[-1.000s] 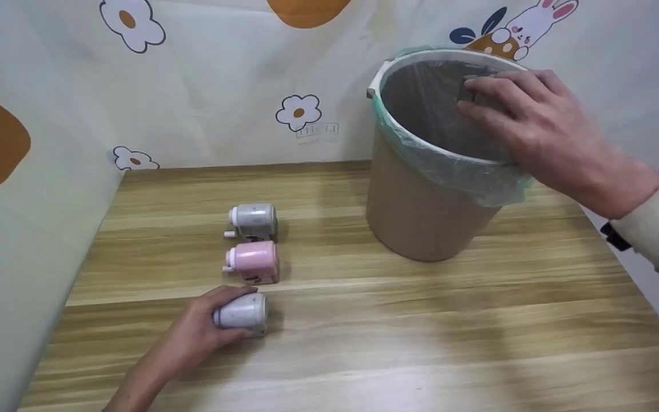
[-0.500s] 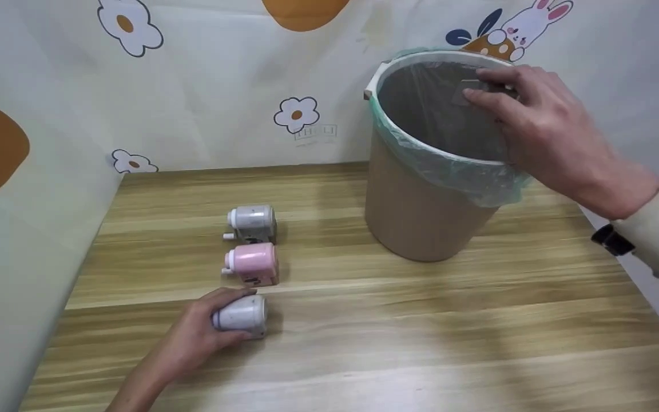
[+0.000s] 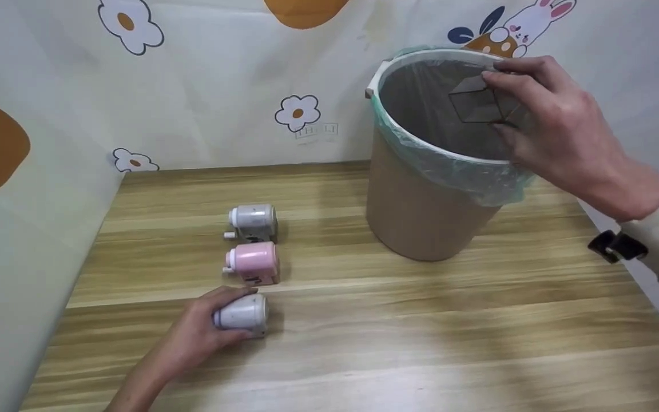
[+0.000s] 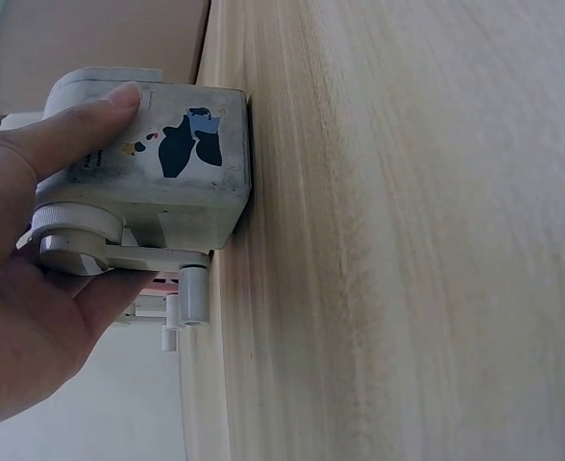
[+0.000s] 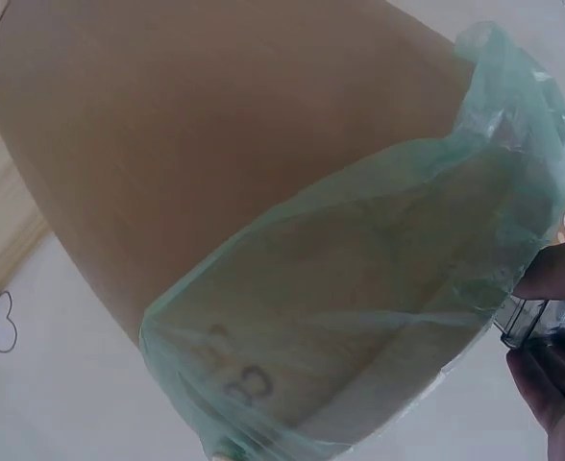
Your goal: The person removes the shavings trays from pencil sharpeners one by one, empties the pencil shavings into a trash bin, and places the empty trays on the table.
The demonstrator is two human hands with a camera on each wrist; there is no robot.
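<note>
My left hand [image 3: 201, 329] grips a pale grey crank pencil sharpener [image 3: 245, 313] on the table, near the front left. In the left wrist view, the thumb lies on the sharpener's side [image 4: 182, 144], beside a dark printed figure, and the crank handle [image 4: 194, 293] points down. Above the trash can's opening, my right hand [image 3: 561, 111] pinches a small clear plastic box [image 3: 472, 106], which looks like a sharpener's shavings drawer. It is tilted, and I see no shavings in it. In the right wrist view, fingers partly hide this box [image 5: 532, 322].
The brown trash can [image 3: 421, 206] stands at the back right with a green plastic liner [image 3: 481, 186] folded over its rim. Behind the held sharpener, a pink sharpener [image 3: 255, 257] and another grey sharpener [image 3: 254, 217] stand in a row. A patterned cloth [image 3: 215, 74] hangs behind the table.
My right hand has turned the clear box over the can, so more of it shows, and has shifted slightly right. My left hand and the sharpeners have stayed in place.
</note>
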